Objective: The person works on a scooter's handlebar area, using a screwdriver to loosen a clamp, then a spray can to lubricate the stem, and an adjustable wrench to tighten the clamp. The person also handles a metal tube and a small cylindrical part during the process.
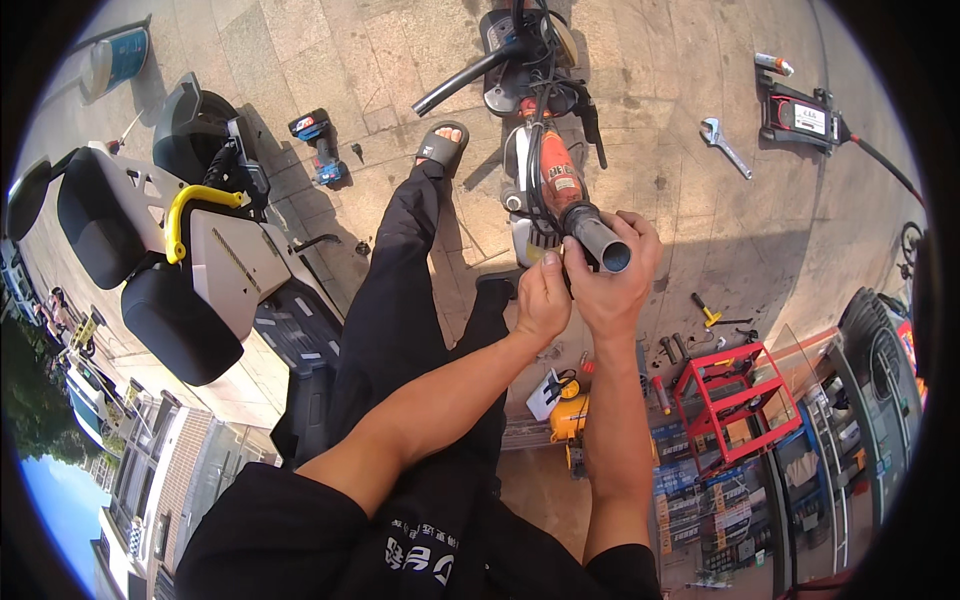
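- A white scooter [215, 255] with black seat pads and a yellow handle stands at nine o'clock of the hands, well apart from them
- On the paved floor [650, 130] lie a blue cordless drill [318, 140] at ten o'clock, a chrome wrench [725, 146] at one o'clock and a black and red floor jack [800, 115] further out the same way
- A small yellow-headed hammer [710, 312] lies at three o'clock, just above a red metal rack [735, 395] at four o'clock
- A black curved handlebar [470, 75] and a bundle of black cables [535, 110] hang at twelve o'clock, the cables trailing over the tool's body
- The person's outstretched leg ends in a black sandal [442, 145] at eleven o'clock
- The orange power tool [560, 180] with a grey metal tube [605, 245] at its front sits between both hands, tube mouth pointing toward the camera
- The right hand [615, 280] is wrapped around the tube from below, fingers curled closed on it
- The left hand [542, 295] presses against the tool's left side, thumb and fingers pinched at its collar
- Both forearms rise from six o'clock, meeting at the tool
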A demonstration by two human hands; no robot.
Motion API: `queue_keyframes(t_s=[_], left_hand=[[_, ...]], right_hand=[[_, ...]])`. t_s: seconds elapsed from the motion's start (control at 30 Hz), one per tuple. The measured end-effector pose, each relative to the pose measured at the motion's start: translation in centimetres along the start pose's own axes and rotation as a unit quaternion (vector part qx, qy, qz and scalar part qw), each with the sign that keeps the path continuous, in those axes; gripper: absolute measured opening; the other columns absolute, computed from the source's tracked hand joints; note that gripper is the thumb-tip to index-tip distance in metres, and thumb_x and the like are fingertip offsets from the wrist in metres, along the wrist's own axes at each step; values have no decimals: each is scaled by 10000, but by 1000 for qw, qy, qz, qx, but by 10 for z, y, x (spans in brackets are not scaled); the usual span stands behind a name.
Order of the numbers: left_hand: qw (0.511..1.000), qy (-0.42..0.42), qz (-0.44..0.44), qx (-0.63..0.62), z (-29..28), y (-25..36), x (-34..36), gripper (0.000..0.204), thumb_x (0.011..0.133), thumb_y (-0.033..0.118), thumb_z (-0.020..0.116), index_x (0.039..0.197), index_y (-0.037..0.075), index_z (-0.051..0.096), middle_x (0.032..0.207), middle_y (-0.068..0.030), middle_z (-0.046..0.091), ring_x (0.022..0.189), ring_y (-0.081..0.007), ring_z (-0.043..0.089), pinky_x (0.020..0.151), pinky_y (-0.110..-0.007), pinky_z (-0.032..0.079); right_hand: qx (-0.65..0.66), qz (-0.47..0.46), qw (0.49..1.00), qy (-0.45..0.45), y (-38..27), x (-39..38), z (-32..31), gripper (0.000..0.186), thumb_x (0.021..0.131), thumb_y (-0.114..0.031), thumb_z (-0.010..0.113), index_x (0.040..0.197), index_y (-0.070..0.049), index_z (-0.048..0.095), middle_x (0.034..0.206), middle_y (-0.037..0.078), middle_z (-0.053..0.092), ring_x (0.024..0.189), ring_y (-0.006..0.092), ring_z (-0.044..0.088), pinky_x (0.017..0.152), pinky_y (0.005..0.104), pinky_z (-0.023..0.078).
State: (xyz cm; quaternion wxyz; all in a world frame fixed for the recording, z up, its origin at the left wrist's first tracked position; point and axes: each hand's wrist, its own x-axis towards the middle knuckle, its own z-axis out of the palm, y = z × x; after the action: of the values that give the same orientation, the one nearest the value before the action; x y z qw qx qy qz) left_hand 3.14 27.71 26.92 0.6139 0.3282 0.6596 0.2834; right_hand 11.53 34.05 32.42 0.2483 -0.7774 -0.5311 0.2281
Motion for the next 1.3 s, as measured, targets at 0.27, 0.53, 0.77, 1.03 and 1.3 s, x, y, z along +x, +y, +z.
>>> queue_keyframes(t_s=[0.27,0.53,0.77,1.03,1.3], left_hand=[[999,25,22,22,1,1,0,413,1007,261,331,815,-25,557,708,-227,578,648,-394,552,615,-433,427],[1000,18,9,19,0,3,-1,379,1000,250,356,820,-21,551,685,-227,550,644,-433,524,608,-468,408],[997,73,11,-5,-21,35,5,189,913,172,554,939,-7,607,871,-146,584,723,-312,580,638,-392,460],[1000,2,19,9,-38,84,32,159,802,42,669,941,-32,642,823,-82,581,642,-128,556,597,-262,454],[999,1,15,42,-33,93,33,126,797,37,657,896,-38,639,820,-96,592,665,-157,606,602,-281,479]], right_hand=[[-6,-10,1000,25,-3,-3,5,419,597,-71,792,984,-29,637,990,136,587,968,312,547,850,415,440],[20,5,1000,10,-1,-3,3,418,605,-33,776,990,3,617,1029,150,558,951,304,565,815,389,471],[33,-2,997,-73,2,-3,-10,401,665,15,695,1055,23,602,1085,150,541,977,285,567,838,354,472],[223,160,942,-194,19,16,-30,215,856,-17,572,1057,50,605,998,91,594,919,154,579,814,263,466],[224,313,875,-294,21,47,-38,118,919,-55,567,997,22,608,860,27,626,759,67,568,666,220,471]])
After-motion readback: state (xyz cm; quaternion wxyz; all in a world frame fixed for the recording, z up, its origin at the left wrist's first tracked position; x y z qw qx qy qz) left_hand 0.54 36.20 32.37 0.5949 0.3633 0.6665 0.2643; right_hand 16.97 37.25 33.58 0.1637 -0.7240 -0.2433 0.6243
